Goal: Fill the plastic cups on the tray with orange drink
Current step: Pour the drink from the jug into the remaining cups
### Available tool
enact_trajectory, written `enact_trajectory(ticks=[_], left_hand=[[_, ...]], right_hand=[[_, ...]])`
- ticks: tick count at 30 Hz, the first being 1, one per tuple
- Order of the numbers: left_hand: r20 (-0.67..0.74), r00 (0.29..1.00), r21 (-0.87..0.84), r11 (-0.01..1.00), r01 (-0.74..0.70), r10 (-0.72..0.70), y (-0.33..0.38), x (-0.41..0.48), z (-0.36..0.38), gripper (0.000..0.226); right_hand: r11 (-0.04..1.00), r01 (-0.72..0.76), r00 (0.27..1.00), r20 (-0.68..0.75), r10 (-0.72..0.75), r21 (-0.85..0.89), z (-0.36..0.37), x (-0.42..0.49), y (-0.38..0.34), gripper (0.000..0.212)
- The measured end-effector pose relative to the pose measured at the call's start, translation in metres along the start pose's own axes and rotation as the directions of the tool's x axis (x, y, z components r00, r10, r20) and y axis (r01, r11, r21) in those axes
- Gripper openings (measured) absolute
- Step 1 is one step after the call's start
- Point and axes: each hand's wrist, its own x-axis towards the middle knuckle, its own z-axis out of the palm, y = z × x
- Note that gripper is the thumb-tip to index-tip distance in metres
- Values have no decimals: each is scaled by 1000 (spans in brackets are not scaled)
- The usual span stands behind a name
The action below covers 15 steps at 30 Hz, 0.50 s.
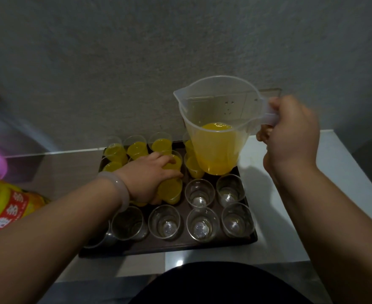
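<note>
Orange drink (216, 128) low in jug (213, 106); my right grip (290, 132) held its handle, my left grip (150, 174) clasped a full cup (170, 190). Risk: knocking neighbouring cups (199, 194) over.

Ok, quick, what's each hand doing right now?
Left hand: grips an orange-filled clear plastic cup.
Right hand: holds the clear plastic measuring jug by its handle.

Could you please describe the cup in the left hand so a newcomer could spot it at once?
On the dark tray by the wall, find the second row from the near edge. There the left hand grips an orange-filled cup; the two cups to its right are empty.
</note>
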Motion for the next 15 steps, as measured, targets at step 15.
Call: enact_trajectory(ticks=[15], left_hand=[[-196, 969, -188, 965, -185, 148, 30, 12, -7, 78]], right_hand=[[999, 24, 997, -66, -26, -29, -9, 2, -2, 21]])
